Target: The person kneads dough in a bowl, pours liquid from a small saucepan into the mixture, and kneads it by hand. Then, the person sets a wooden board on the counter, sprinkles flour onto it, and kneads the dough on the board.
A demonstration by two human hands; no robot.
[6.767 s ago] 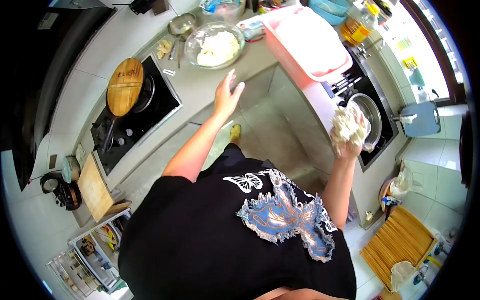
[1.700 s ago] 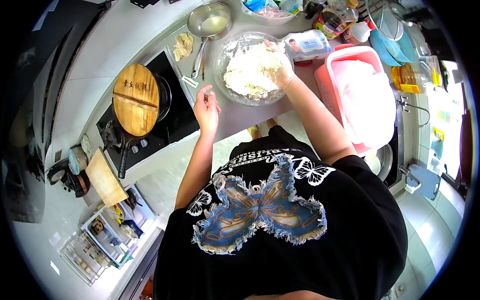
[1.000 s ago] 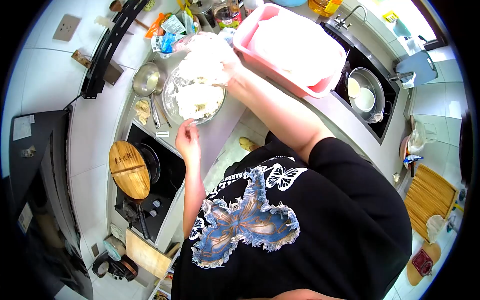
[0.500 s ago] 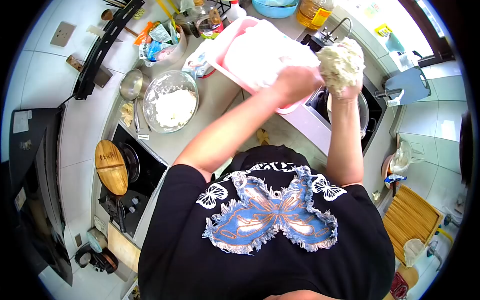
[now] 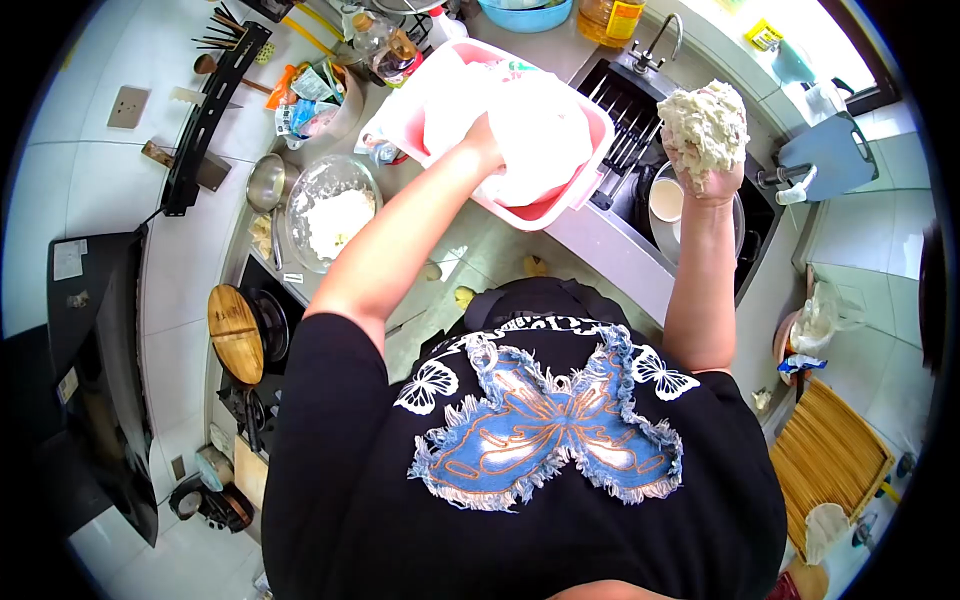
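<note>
A rough, pale lump of dough (image 5: 704,128) rests in my right hand (image 5: 716,182), which holds it up from below over the sink side. My left hand (image 5: 484,150) grips a white plastic bag (image 5: 545,135); its fingertips are hidden in the folds. That bag fills a pink plastic tub (image 5: 535,217) on the counter edge. To the left stands a clear glass bowl (image 5: 300,232) with white, crumbly flour or dough (image 5: 338,222) in it.
The sink (image 5: 625,105) holds a metal pot (image 5: 738,225) and a white bowl (image 5: 666,200). Oil (image 5: 610,20) and sauce bottles (image 5: 385,45) stand behind the tub. A ladle (image 5: 267,182) lies left of the glass bowl, near the stove with a wooden-lidded pan (image 5: 236,335).
My left hand has moved left, away from the dough, onto the plastic bag. The tub sits further left in view. My right hand keeps the dough raised, slightly further right.
</note>
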